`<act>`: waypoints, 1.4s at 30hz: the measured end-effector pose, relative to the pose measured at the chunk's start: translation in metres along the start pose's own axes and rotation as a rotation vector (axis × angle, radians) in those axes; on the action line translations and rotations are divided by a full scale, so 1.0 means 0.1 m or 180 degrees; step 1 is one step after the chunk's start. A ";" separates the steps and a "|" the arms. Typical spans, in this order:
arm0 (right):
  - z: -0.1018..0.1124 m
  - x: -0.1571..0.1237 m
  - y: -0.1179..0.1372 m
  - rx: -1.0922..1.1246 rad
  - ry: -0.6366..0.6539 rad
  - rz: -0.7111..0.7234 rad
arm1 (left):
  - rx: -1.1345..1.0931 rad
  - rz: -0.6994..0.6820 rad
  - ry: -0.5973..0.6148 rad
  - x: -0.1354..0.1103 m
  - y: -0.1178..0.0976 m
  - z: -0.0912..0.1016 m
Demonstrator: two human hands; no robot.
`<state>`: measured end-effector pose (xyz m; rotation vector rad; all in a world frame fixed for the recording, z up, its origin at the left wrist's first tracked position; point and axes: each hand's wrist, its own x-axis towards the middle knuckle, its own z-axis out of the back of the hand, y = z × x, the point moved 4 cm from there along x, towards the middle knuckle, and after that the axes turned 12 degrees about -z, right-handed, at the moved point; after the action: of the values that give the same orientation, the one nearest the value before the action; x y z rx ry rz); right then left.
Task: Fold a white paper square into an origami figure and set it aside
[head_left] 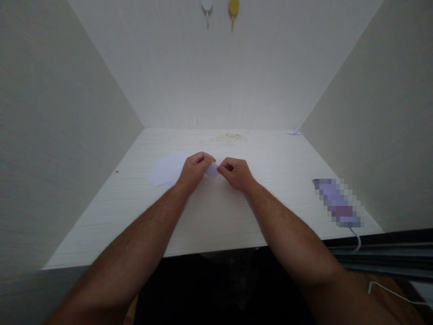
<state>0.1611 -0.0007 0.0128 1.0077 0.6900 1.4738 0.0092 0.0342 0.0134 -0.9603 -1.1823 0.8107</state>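
Observation:
A small piece of white paper (211, 170) is held between my two hands above the middle of the white desk (216, 207). My left hand (196, 168) is closed, pinching the paper's left side. From the other side, the thumb and finger of my right hand (236, 172) pinch its right edge. White paper (165, 170) lies flat on the desk just left of my left hand, partly covered by that hand. Whether it is one sheet or several I cannot tell.
At right lies a blurred-out flat device (336, 203) with a white cable (357, 241). A folded paper bit (294, 132) sits in the back right corner, crumbs (233, 136) near the back wall, an orange speck (117, 171) at left. Two hooks (233, 8) hang above. Panels enclose three sides.

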 end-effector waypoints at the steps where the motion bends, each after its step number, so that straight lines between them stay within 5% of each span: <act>1: 0.00 0.00 0.00 0.0036 0.0005 -0.0022 | -0.0118 0.0041 0.0059 0.00 0.01 -0.01; 11: 0.03 0.03 -0.01 0.0402 0.0250 -0.0240 | -0.0908 0.0718 -0.0125 0.01 0.10 -0.02; 16: 0.05 0.06 -0.08 0.0842 0.0238 -0.0467 | -0.1586 0.1035 0.0108 0.00 0.12 0.01; 32: -0.01 0.09 -0.17 0.2035 0.0850 -0.0767 | -0.2317 0.0910 0.0709 -0.08 0.01 -0.09; 42: -0.01 0.09 -0.16 0.1805 0.0874 -0.0862 | -0.1417 0.0545 0.0183 -0.04 0.04 -0.07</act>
<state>0.1680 0.0105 0.0002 1.0837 1.4411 1.2084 0.0149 0.0306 0.0078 -1.4566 -1.2687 0.6586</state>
